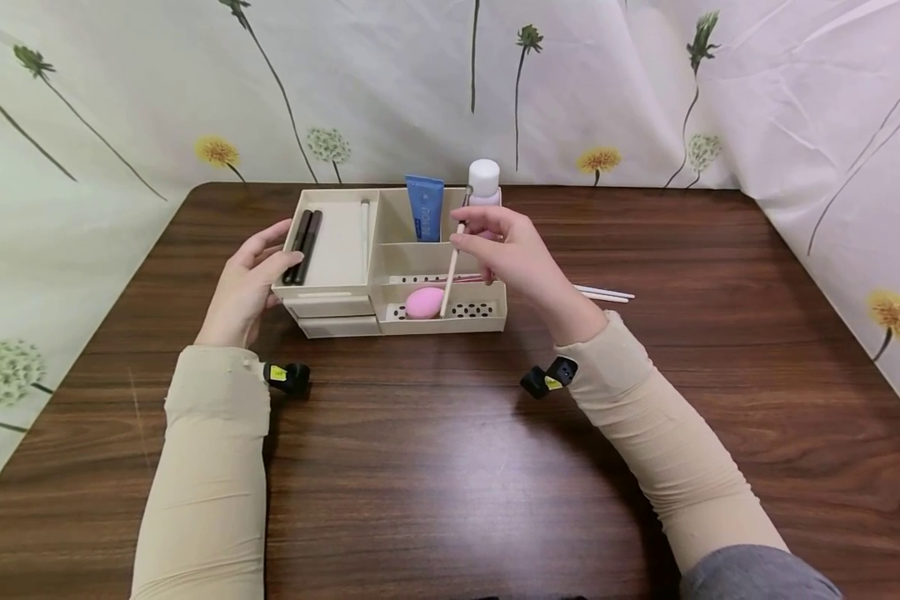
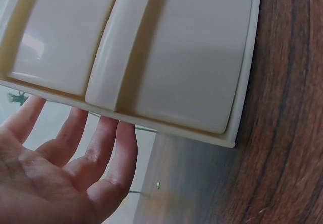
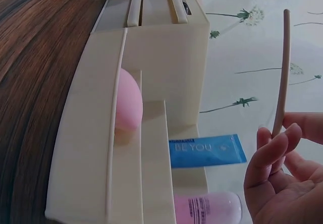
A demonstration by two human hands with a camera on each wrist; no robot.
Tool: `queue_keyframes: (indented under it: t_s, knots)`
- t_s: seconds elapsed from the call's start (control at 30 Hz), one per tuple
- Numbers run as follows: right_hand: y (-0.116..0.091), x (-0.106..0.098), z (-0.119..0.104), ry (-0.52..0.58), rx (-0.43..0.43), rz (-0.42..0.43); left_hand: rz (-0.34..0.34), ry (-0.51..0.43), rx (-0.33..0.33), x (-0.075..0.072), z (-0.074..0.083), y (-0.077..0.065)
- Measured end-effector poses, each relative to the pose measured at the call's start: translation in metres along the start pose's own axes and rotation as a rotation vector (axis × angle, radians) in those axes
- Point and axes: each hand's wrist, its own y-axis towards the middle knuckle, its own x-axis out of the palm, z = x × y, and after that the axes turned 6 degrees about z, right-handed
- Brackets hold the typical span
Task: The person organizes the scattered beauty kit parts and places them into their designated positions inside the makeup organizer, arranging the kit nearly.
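A cream desktop organizer [image 1: 337, 292] stands near the back of the table. My left hand [image 1: 242, 279] holds its left side, with the thumb over the top rim beside two black pens [image 1: 307, 247]; the left wrist view has the fingers [image 2: 103, 143] against the side edge. Above the right half, my right hand [image 1: 512, 250] pinches a thin makeup brush [image 1: 451, 279], bristle end up and light handle slanting down over the front compartment. A pink makeup sponge [image 1: 423, 303] lies in that compartment. Behind are a blue tube [image 1: 425, 208] and a white-capped bottle [image 1: 483, 179].
A slim pale stick [image 1: 365, 233] lies in the organizer's top tray. Two thin white sticks [image 1: 603, 293] lie on the brown table [image 1: 450, 467] to the right, partly behind my right wrist. A flowered cloth [image 1: 390, 92] hangs at the back.
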Motion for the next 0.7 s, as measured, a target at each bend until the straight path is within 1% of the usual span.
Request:
queue_keyframes:
  t_s: [0.1,0.17,0.4,0.53,0.7]
  knots:
    - [0.005,0.006,-0.001,-0.013,-0.006,-0.018,-0.002,0.004,-0.003,0.000,-0.001,0.001]
    - [0.008,0.009,-0.001,-0.019,-0.008,-0.025,-0.006,-0.016,-0.009,-0.001,-0.002,0.001]
    - [0.015,0.023,-0.003,0.020,0.014,-0.030,-0.010,-0.020,-0.015,-0.001,-0.002,0.001]
    - [0.020,0.029,-0.005,0.020,0.010,-0.043,-0.011,-0.025,-0.014,-0.002,-0.002,0.002]
    - [0.026,0.037,-0.007,0.020,0.037,-0.049,-0.017,-0.027,-0.007,-0.001,-0.002,0.003]
